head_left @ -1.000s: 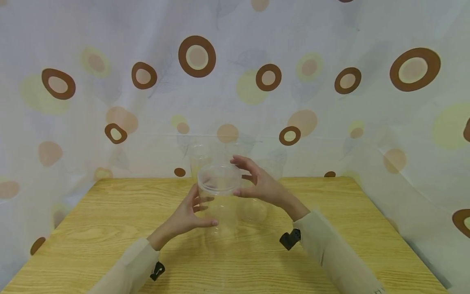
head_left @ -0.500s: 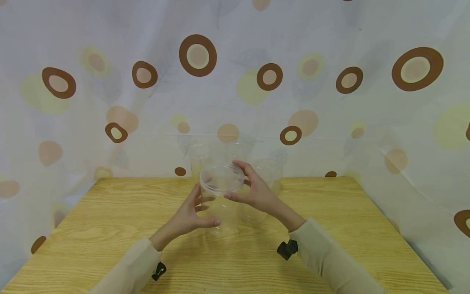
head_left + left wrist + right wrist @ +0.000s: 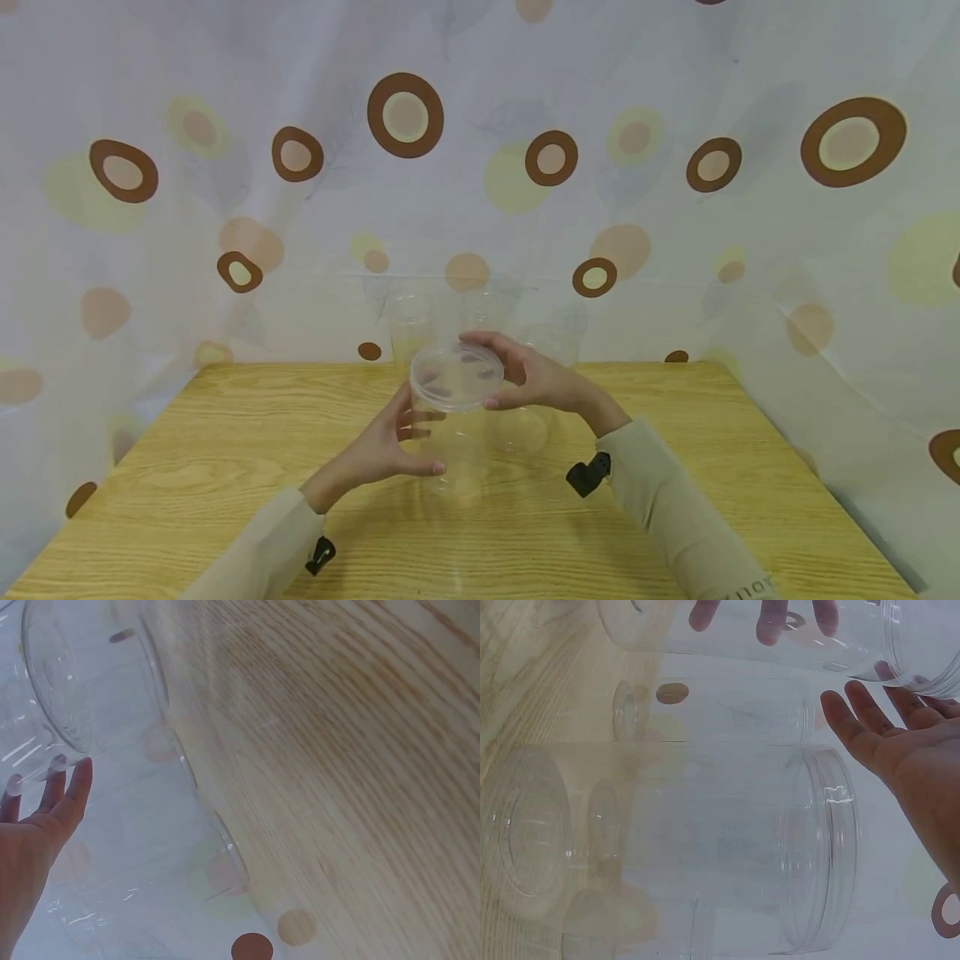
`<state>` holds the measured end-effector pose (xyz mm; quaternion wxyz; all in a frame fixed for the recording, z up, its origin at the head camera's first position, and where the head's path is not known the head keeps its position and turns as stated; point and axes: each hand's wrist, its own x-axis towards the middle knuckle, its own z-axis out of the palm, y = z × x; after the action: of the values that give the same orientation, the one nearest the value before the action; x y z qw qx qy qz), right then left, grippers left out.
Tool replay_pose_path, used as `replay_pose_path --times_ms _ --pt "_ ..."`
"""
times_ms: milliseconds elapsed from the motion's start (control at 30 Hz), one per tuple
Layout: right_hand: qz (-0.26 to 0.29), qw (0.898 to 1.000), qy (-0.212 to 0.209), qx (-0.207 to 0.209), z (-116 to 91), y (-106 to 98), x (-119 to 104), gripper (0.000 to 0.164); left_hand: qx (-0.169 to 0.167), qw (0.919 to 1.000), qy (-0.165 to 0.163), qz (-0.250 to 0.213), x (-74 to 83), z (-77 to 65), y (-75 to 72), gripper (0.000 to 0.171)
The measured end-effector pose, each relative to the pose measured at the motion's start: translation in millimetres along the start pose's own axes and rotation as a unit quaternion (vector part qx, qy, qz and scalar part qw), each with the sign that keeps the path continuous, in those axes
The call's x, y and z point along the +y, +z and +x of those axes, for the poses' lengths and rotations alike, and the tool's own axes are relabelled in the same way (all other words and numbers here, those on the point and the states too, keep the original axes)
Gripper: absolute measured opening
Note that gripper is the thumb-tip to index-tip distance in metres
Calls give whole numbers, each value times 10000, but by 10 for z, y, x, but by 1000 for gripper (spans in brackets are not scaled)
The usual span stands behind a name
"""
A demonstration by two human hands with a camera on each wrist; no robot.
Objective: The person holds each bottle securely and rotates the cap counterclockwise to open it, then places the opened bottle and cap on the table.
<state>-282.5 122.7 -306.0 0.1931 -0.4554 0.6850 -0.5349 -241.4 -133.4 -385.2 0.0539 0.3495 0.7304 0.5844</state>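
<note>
A clear plastic jar (image 3: 459, 454) stands upright in front of me, with a round clear screw lid (image 3: 456, 375) on top. My left hand (image 3: 375, 446) grips the jar's body from the left, thumb in front and fingers behind, seen through the plastic. My right hand (image 3: 540, 379) grips the lid at its right edge, thumb at the near side and fingers round the far side. In the left wrist view, the left hand's fingers (image 3: 73, 799) press against the transparent wall. The right wrist view has the right hand (image 3: 915, 750) by the jar's rim, along the top.
Close behind the held jar are several more clear jars: one at back left (image 3: 411, 329), one at back centre (image 3: 486, 308), and a wide lidded one (image 3: 705, 840) to the right. They stand on a wood-grain table (image 3: 225, 467). A patterned curtain (image 3: 465, 217) hangs behind.
The right hand has shifted round the lid: its thumb came across the front, then swung back right, while its fingers moved leftward over the far edge. The jar has come slightly lower in view.
</note>
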Motion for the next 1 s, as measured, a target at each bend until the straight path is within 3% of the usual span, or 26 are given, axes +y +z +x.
replay_pose_path --times_ms 167,333,467,633,800,1000 --pt "-365 9986 -178 335 -23 38 -4 86 121 9999 39 48 -11 6 11 106" --pt "-903 9852 -394 1401 -62 177 -36 82 451 9988 -36 187 -31 32 26 106" --pt "-1021 9723 -244 2088 -73 331 -32 83 644 9977 -69 199 -41 45 31 105" --pt "-1120 9604 9 2553 -62 486 -28 86 623 9978 1 218 -39 49 37 106" --pt "-1130 9557 11 2718 -52 506 -11 83 601 9977 -56 322 -43 51 40 106" --pt "-1075 9662 -100 2341 -55 415 15 81 476 9986 -30 213 -42 36 42 105"
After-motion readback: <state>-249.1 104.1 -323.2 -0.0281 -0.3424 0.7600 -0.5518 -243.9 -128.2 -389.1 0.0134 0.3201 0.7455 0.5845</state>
